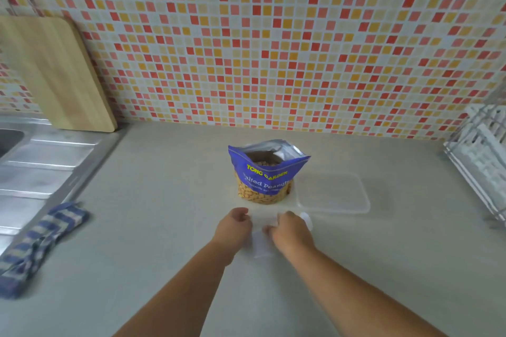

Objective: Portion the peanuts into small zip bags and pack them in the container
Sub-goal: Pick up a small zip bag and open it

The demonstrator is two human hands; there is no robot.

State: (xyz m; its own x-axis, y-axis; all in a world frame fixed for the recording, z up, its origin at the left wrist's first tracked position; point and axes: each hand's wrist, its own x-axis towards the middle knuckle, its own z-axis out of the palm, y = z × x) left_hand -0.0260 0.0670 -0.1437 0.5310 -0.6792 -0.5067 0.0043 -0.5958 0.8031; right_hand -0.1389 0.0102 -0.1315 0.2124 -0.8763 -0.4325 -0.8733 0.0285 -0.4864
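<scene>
Bag-opening step, seemingly. Near on the counter (164,268): left hand (234,225) and right hand (292,230), both grips pinching a small clear zip bag (259,244). Just beyond, opened peanut pouch (267,174); right of it, clear container (332,192). Next: spread the bag's mouth, tip peanuts in.

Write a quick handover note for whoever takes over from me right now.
Hands: left hand and right hand both pinch a clear zip bag lying on the counter; no peanuts show in it.
Peanut bag: open, upright, just behind the hands.
Container: right of the peanut bag, nothing visible inside.
Done: no portion filled yet.
Left: fill and seal zip bags, pack them in the container.
</scene>
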